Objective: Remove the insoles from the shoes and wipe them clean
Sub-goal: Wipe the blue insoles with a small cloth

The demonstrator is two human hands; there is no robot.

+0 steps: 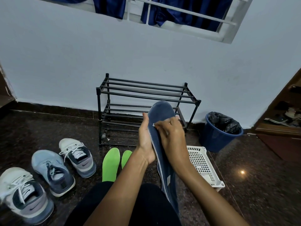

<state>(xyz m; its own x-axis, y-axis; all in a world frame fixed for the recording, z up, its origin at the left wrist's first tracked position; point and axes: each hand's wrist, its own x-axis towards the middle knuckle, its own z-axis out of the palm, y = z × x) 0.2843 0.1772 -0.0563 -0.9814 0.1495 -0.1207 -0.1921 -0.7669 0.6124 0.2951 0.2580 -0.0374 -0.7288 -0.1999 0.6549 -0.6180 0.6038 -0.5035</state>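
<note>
A dark blue insole (161, 111) stands upright in front of me, toe end up. My left hand (145, 139) holds it from the left side, palm against its edge. My right hand (171, 136) presses a small white wipe (154, 125) against the insole's face with curled fingers. Two green insoles (110, 163) lie on the dark floor below my hands. Three sneakers stand to the left: a white and navy one (78, 157), a light blue one (52, 170) and another white and navy one (24, 194).
A black two-tier shoe rack (146, 90) stands against the wall. A white perforated basket (203, 163) lies on the floor at right, a blue bin (218, 132) with a black liner behind it. A wooden cabinet (281, 128) is at far right.
</note>
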